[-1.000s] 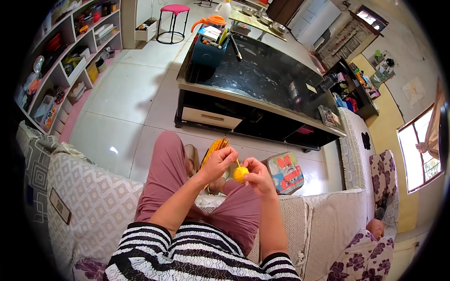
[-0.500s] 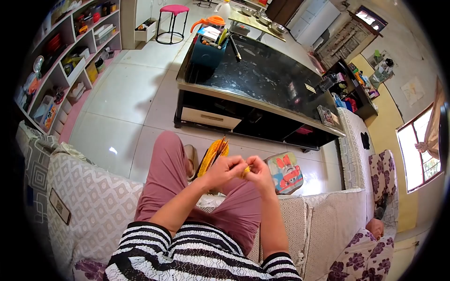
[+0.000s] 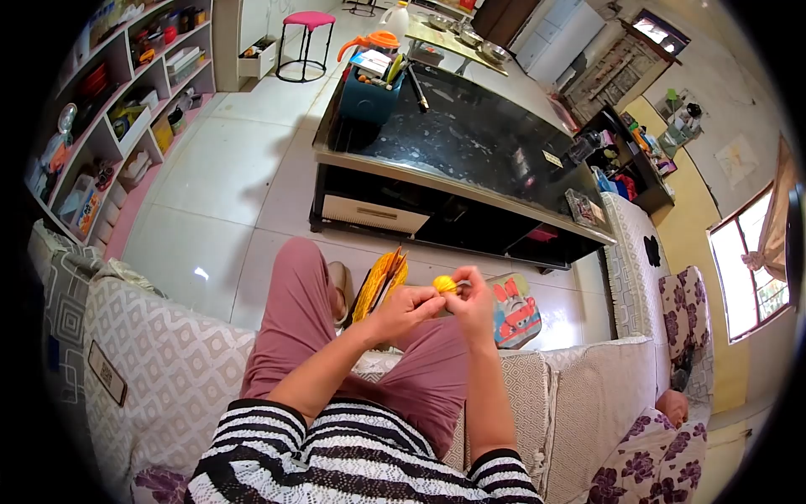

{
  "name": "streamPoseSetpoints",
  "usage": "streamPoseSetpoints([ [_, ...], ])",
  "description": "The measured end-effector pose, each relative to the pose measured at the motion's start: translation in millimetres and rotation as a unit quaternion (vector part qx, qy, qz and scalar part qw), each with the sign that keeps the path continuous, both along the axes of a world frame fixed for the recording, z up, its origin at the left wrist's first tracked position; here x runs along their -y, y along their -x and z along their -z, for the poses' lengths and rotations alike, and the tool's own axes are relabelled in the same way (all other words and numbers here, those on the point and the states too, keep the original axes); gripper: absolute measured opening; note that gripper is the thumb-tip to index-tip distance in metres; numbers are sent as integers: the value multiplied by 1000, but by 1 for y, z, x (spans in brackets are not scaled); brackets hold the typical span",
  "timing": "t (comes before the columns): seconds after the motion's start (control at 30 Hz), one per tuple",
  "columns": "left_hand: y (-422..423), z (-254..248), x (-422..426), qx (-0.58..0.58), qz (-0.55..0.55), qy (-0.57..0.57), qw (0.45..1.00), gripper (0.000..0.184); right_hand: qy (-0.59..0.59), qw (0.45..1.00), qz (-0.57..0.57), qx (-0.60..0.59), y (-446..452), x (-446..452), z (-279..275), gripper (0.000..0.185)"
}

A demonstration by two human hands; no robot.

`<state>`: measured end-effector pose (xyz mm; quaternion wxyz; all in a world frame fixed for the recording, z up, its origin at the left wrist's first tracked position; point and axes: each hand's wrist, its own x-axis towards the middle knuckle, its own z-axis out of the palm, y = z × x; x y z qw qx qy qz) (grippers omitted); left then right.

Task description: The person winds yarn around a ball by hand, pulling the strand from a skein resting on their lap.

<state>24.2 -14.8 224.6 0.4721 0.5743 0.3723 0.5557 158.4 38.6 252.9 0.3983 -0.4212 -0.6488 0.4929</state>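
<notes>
A small yellow ball [image 3: 445,285], which looks like wound yarn, sits between my two hands above my right thigh. My right hand [image 3: 472,301] pinches it from the right with bent fingers. Close against its lower left side is my left hand [image 3: 409,307], its fingers pressed together; whatever they hold is hidden. Below and left of the hands, a yellow bag-like item [image 3: 384,281] with a dark edge stands on the floor between my legs.
A long black-topped table [image 3: 453,126] stands ahead, bearing a blue container [image 3: 369,97] and an orange-lidded jug [image 3: 382,42]. A cartoon-printed stool [image 3: 515,311] is right of my hands. A phone [image 3: 107,373] lies on the sofa at left.
The ball, hidden mostly by my fingers half a second ago, shows again, higher than a second ago. My right hand has risen and turned around it; my left hand has moved slightly.
</notes>
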Motion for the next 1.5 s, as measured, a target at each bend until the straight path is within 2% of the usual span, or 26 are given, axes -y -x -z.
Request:
streamPoseSetpoints([
  [0.03,7,-2,1,-34,0,-19,999,24,2,1000,-1,1,-1,2,-2,23],
  [0.1,11,-2,0,-68,1,-38,997,23,129,982,-128,53,-4,6,-11,23],
  [0.17,12,0,0,36,-17,19,999,24,192,964,-181,34,-7,6,-15,25],
  [0.23,14,2,-2,14,-12,14,1000,24,286,908,-270,-140,-7,7,-19,28],
  [0.27,12,3,-3,53,-19,16,998,24,278,901,-281,-177,-10,4,-12,27],
  [0.3,10,5,-4,91,-26,18,995,24,279,901,-282,-177,-8,5,-11,27],
  [0.4,10,10,-6,49,-33,16,998,24,297,833,-219,-412,-1,10,-15,29],
  [0.43,9,10,-6,49,-33,16,998,24,298,833,-219,-412,1,9,-16,29],
  [0.5,3,11,-3,-7,-21,-12,1000,25,214,878,-103,-415,5,8,-16,26],
  [0.57,2,6,-1,-24,-13,-14,1000,24,182,903,-81,-381,6,6,-15,23],
  [0.63,6,2,-2,-71,-2,39,997,23,39,990,-10,-136,10,6,-14,20],
  [0.67,9,5,-3,-70,-4,38,997,23,21,997,12,-71,10,7,-13,19],
  [0.7,13,9,-5,-68,14,27,997,21,21,997,11,-71,10,6,-12,19],
  [0.77,15,12,-5,-67,33,17,997,19,-143,980,23,136,9,3,-11,18],
  [0.87,16,8,-2,-100,40,-2,994,16,-183,956,-11,228,5,1,-8,20],
  [1.0,21,9,-2,-131,93,7,987,15,-127,948,-75,282,-3,-2,-11,20],
  [1.07,22,12,-3,-160,113,6,981,16,84,927,-187,314,-5,-3,-17,22],
  [1.1,22,14,-3,-83,145,24,986,16,84,927,-187,314,-7,-4,-17,22],
  [1.13,22,17,-3,-4,176,41,983,16,167,926,-234,244,-9,-3,-17,23],
  [1.17,24,22,-4,-4,176,41,983,16,247,912,-278,170,-12,-3,-17,23],
  [1.2,29,27,-6,71,164,81,981,16,248,912,-279,170,-18,-3,-9,23],
  [1.27,38,34,-8,174,133,104,970,17,274,870,-387,-136,-31,-5,16,28],
  [1.3,40,34,-9,175,131,103,970,17,274,869,-389,-135,-30,-4,15,28],
  [1.37,40,34,-8,213,132,112,962,18,263,836,-332,-349,-29,2,8,33],
  [1.43,29,30,-9,195,139,143,960,20,264,827,-301,-394,-22,7,-8,27],
  [1.5,16,11,-5,28,125,39,991,23,249,852,-60,-457,-8,9,-25,25],
])
